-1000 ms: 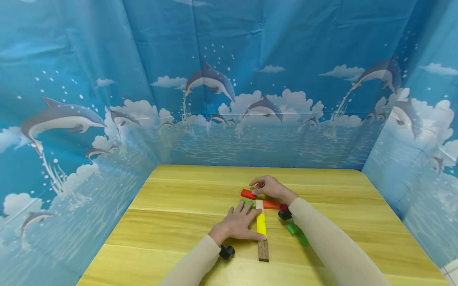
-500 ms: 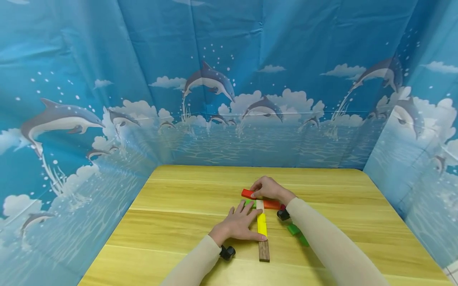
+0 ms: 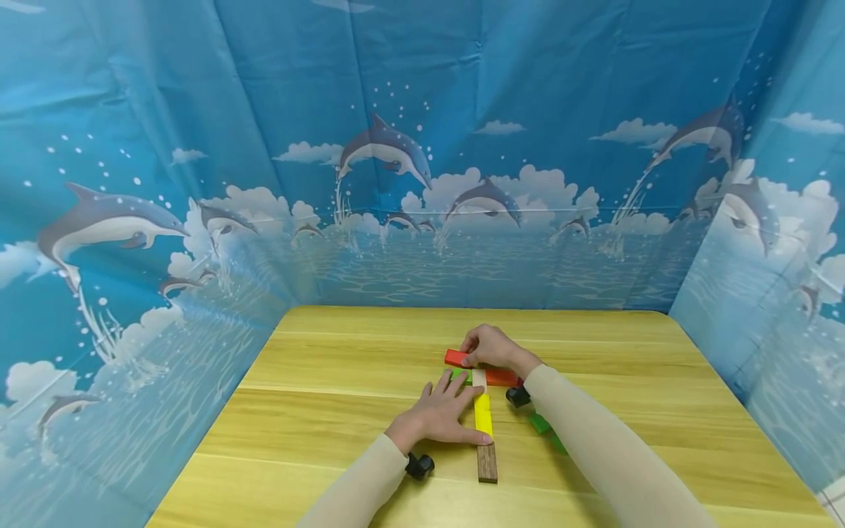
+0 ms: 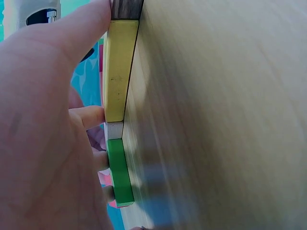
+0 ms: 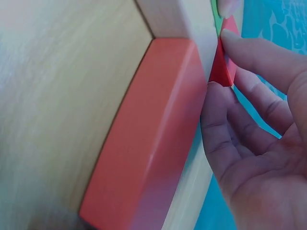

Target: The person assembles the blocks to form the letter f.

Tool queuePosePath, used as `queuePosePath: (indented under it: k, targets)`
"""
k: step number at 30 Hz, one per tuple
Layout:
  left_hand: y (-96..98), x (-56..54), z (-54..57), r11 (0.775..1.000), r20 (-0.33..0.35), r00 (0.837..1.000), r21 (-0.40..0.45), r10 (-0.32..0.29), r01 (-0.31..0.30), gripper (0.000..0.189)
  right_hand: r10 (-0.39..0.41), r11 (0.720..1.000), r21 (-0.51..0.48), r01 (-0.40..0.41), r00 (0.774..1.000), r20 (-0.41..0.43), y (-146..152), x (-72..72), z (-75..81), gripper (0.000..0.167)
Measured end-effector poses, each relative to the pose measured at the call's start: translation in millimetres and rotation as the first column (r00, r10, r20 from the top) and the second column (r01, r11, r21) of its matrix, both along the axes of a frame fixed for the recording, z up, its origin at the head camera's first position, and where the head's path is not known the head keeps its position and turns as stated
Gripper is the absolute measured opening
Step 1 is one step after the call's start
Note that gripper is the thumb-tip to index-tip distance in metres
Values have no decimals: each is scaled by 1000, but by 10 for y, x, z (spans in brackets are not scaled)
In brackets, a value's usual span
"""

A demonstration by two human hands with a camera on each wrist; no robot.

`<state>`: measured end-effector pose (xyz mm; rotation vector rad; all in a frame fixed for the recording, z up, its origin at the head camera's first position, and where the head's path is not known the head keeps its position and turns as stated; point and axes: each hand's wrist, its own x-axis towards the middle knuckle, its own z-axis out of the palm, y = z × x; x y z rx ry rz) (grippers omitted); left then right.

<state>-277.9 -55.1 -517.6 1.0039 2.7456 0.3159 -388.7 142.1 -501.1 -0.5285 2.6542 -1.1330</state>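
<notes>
My left hand [image 3: 439, 414] lies spread over a row of wooden blocks. Its thumb touches where the yellow block [image 3: 483, 418] meets the dark brown block [image 3: 487, 463], and its fingertips reach the pale block [image 3: 478, 377] and the green block [image 4: 120, 172]. Beyond them my right hand [image 3: 494, 347] pinches the end of a red block [image 3: 453, 357] between thumb and fingers; the right wrist view also shows this red block [image 5: 222, 69]. An orange-red block [image 5: 148, 129] extends rightward from the pale block. My left fingers partly cover the yellow and green blocks.
Two green blocks [image 3: 539, 423] lie on the wooden table [image 3: 317, 411] beside my right sleeve, one partly hidden by it. A blue dolphin-print curtain [image 3: 422, 257] surrounds the back and sides. Black wrist cameras [image 3: 419, 467] sit low near the tabletop.
My right fingers have curled in closer around the end of the red block, and the right wrist has shifted slightly left. My left hand and the row of blocks stay put.
</notes>
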Motion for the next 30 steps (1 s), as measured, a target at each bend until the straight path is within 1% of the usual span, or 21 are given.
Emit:
queuePosePath:
  k: [7, 14, 17, 23, 30]
  targets:
    - [-8, -25, -27, 1000, 6, 1000, 1, -7, 7, 93, -8, 998, -60, 10, 999, 40, 5, -12, -22, 25]
    - [-16, -39, -23, 1000, -3, 1000, 5, -10, 10, 93, 23, 995, -103, -16, 997, 71, 15, -33, -13, 43]
    - [-21, -48, -16, 1000, -9, 1000, 5, -14, 14, 94, 24, 992, -124, -14, 997, 78, 17, -37, -1, 48]
    - [-37, -32, -1, 1000, -7, 1000, -2, -19, 19, 94, 27, 987, -159, -13, 996, 81, 26, 27, 52, 49]
    - [-47, -17, -5, 1000, -9, 1000, -12, -24, 24, 94, -5, 989, -150, 13, 999, 53, 68, 104, 72, 45]
